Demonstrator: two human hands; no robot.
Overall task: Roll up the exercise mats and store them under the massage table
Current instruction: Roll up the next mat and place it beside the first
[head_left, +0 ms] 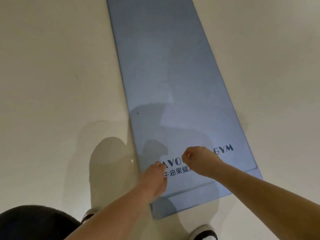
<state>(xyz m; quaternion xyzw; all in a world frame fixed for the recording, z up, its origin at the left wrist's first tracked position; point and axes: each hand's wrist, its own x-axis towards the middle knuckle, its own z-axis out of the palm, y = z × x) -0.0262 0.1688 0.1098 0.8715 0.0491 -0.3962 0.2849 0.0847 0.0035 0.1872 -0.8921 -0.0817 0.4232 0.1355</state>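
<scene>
A long blue exercise mat (166, 70) lies flat and unrolled on the pale floor, running away from me. Dark lettering ending in "GYM" is printed near its close end, and a second blue layer (181, 203) sticks out beneath that end. My left hand (155, 175) hovers over the mat's near left corner with its fingers curled in, holding nothing I can see. My right hand (199, 156) is above the lettering, fingers curled into a loose fist, also with nothing in it. Both forearms reach in from the bottom.
Pale floor (52, 84) surrounds the mat on both sides. My feet in light shoes (204, 231) stand at the mat's near end, and a dark-clothed knee (26, 224) fills the bottom left corner. Shadows of my arms fall across the mat.
</scene>
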